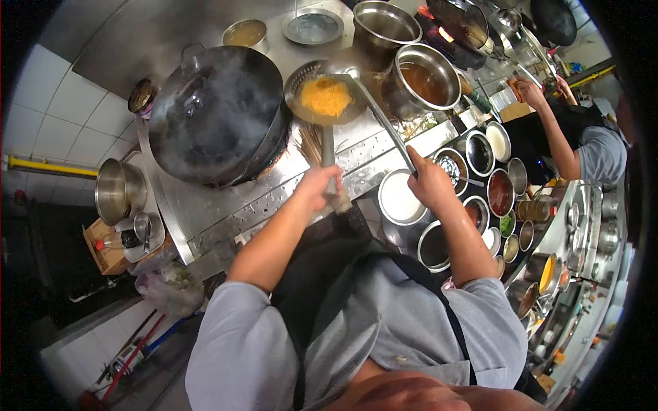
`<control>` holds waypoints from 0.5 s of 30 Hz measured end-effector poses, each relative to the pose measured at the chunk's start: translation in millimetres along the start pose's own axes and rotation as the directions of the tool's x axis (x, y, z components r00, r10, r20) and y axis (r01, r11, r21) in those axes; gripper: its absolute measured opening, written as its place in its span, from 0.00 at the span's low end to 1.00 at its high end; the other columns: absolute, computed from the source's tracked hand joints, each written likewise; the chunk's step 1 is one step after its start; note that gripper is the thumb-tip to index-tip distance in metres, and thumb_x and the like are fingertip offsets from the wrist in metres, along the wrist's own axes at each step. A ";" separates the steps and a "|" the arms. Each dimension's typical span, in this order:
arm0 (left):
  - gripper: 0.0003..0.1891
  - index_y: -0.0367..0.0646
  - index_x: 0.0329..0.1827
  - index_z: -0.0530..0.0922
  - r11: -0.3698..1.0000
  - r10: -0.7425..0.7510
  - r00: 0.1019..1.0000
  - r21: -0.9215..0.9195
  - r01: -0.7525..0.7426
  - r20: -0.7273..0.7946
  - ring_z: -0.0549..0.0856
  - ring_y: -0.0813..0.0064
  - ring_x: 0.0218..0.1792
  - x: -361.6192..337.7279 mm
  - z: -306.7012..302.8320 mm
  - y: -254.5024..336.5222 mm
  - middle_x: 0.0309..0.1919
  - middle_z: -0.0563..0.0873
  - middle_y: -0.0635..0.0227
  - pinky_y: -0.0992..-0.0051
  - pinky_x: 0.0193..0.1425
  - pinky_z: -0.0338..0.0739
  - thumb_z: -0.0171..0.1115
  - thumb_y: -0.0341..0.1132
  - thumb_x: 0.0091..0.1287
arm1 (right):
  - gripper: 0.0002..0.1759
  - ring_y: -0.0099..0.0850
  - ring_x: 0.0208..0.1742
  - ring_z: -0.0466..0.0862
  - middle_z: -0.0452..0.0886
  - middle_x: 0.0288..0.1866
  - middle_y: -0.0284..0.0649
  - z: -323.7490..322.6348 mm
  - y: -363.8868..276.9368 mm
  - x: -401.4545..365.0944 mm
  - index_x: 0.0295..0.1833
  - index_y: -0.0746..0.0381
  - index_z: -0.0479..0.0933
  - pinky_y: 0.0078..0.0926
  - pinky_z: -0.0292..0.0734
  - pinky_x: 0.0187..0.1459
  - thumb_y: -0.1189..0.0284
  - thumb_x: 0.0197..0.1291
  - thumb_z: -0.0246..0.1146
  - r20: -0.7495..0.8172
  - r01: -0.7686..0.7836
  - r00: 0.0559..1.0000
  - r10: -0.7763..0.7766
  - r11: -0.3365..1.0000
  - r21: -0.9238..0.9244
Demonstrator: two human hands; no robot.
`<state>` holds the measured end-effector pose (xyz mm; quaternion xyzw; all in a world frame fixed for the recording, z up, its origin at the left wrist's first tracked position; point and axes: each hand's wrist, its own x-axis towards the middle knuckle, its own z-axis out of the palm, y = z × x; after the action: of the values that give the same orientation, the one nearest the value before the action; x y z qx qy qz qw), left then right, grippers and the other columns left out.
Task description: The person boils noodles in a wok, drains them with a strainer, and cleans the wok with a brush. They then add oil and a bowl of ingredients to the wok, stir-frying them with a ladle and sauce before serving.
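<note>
The head view shows two bare hands, both closed: the left hand [320,188] grips one pale handle [328,145], the right hand [430,181] one long metal handle [387,122]. Near the right forearm, two round containers [402,197] hold white contents; one small container [507,223] holds something green. Beyond the hands, one perforated strainer [296,89] carries one heap of yellow food [325,96]; the metal handle's far end overlaps its edge. Left of it sits one large black wok [216,120], steaming. Farther back stand two deep steel pots [428,77], one holding brown liquid, and one shallow pan [313,26]. To the right is one other person [558,137], arms raised.
</note>
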<state>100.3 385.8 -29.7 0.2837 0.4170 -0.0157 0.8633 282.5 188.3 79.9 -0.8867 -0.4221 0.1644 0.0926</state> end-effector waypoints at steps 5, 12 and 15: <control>0.06 0.40 0.43 0.75 0.999 0.039 0.999 0.029 -0.039 -0.003 0.78 0.73 0.23 -3.6 -0.9 -15.5 0.26 0.78 0.68 0.69 0.26 0.76 0.62 0.28 0.67 | 0.36 0.57 0.46 0.84 0.83 0.45 0.62 22.3 5.9 -4.6 0.74 0.60 0.66 0.51 0.79 0.49 0.74 0.56 0.59 -0.069 0.028 0.997 -0.018 0.987 0.156; 0.05 0.39 0.41 0.73 0.970 0.195 0.979 0.133 -0.201 0.061 0.78 0.72 0.21 -27.5 6.2 -19.8 0.25 0.77 0.66 0.68 0.23 0.76 0.60 0.25 0.65 | 0.33 0.58 0.51 0.83 0.82 0.50 0.62 65.6 31.9 -28.1 0.73 0.60 0.65 0.47 0.78 0.53 0.74 0.61 0.60 0.011 -0.127 0.992 0.129 0.945 0.302; 0.06 0.39 0.41 0.72 0.974 0.213 0.975 0.057 -0.217 0.067 0.79 0.72 0.22 -43.0 23.5 -4.3 0.27 0.77 0.66 0.68 0.22 0.76 0.60 0.25 0.65 | 0.31 0.60 0.49 0.83 0.83 0.47 0.62 67.4 40.6 -38.1 0.71 0.62 0.65 0.49 0.78 0.52 0.73 0.62 0.60 -0.055 -0.106 0.990 0.126 0.953 0.285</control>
<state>87.8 361.4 11.1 0.3540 0.3566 0.0560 0.8627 264.2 134.9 13.2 -0.8932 -0.3379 0.1955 0.2232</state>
